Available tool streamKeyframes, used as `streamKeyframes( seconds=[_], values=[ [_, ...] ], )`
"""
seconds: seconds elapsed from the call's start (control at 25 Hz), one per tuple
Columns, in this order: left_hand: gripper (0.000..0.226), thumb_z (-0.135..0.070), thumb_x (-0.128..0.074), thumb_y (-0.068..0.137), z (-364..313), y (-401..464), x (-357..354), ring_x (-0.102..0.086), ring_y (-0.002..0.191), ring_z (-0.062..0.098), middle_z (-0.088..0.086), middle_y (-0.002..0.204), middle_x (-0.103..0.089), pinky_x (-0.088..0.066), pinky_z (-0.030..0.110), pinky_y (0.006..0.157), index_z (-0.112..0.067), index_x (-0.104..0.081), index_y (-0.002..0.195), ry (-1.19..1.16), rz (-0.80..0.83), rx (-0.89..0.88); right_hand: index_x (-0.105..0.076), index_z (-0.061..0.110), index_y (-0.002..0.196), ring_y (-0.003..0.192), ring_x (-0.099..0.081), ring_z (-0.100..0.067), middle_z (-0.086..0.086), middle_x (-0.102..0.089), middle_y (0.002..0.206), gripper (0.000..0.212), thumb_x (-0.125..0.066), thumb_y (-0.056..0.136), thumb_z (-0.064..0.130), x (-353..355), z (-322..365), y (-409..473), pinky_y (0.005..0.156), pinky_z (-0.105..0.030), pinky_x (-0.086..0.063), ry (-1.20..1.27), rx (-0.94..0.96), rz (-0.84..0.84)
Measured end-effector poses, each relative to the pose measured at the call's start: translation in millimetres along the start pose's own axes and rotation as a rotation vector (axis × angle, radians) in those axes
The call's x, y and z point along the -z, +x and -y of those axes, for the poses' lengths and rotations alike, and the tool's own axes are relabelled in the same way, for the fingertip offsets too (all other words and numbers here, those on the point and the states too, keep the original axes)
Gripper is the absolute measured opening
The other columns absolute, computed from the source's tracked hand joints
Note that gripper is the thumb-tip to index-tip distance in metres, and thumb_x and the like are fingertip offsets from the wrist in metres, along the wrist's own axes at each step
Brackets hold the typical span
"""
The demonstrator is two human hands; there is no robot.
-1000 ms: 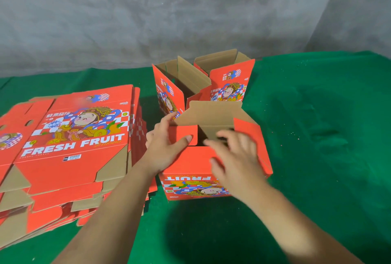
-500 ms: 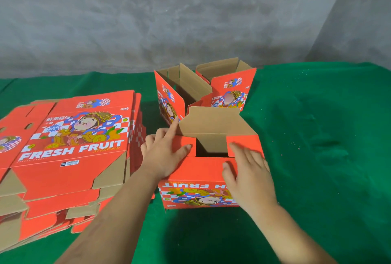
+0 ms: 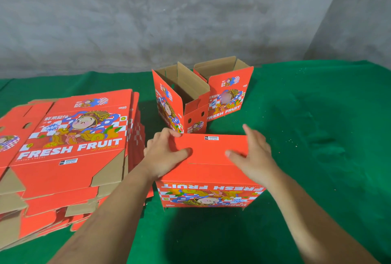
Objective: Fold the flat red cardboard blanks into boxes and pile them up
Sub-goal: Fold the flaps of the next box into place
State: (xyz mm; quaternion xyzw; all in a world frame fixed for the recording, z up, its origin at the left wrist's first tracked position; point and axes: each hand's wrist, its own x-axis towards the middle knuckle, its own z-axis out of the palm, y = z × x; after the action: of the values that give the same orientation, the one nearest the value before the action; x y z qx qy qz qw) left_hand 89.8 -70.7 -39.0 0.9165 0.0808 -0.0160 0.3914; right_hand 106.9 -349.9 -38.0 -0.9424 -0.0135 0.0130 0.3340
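Flat blanks (image 3: 63, 158) (left edge cropped)

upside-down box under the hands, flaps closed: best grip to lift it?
Probably the two short side walls of the upside-down box, one palm from each side. The top flaps only meet at a seam; left hand and right hand are pressing them, so lifting by a flap edge could reopen it.
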Motion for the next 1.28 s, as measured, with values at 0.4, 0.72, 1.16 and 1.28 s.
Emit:
streamKeyframes(
  seconds=[0.4, 0.72, 1.16, 1.28],
  values=[
    [0.063, -0.061, -0.066, 0.091, -8, -12, -8, -0.062, 0.112, 0.016, -0.001, 0.131, -0.058, -0.05, 0.042, 0.104, -0.036, -0.044, 0.145, -0.364, -0.01, 0.197, -0.046, 0.035, 0.145, 0.136, -0.037, -0.033, -0.004, -0.033, 0.147, 0.066, -0.061, 0.09, 0.067, 3, 9, -3, 0.114, -0.047, -0.036, -0.06, -0.063, 0.048],
    [0.011, -0.015, -0.06, 0.099, -44, -33, -6, -0.065, 0.083, 0.021, -0.002, 0.085, -0.073, -0.048, 0.031, 0.071, -0.023, -0.067, 0.1, -0.835, -0.282, 0.203, -0.066, 0.021, 0.111, 0.105, -0.061, -0.019, -0.003, -0.066, 0.119, 0.038, -0.055, 0.097, 0.054, 38, 3, 0, 0.093, -0.037, -0.045, 0.688, -0.342, -0.125],
    [0.054, -0.002, -0.066, 0.079, -16, -42, -54, -0.077, 0.083, 0.014, 0.006, 0.115, -0.076, -0.058, 0.024, 0.062, -0.022, -0.057, 0.129, -1.043, -0.004, 0.243, -0.077, 0.028, 0.096, 0.079, -0.077, -0.019, 0.003, -0.08, 0.087, 0.004, -0.075, 0.094, 0.03, 21, -46, -19, 0.071, -0.039, -0.061, 0.575, -0.168, -0.081],
    [0.042, -0.003, -0.064, 0.084, -18, -41, -66, -0.078, 0.09, 0.021, 0.011, 0.114, -0.077, -0.06, 0.026, 0.068, -0.034, -0.069, 0.111, -1.042, -0.005, 0.195, -0.074, 0.037, 0.107, 0.086, -0.078, -0.016, 0.008, -0.08, 0.096, 0.015, -0.074, 0.095, 0.029, 18, -54, -16, 0.08, -0.044, -0.063, 0.623, -0.127, -0.103]
  ],
)
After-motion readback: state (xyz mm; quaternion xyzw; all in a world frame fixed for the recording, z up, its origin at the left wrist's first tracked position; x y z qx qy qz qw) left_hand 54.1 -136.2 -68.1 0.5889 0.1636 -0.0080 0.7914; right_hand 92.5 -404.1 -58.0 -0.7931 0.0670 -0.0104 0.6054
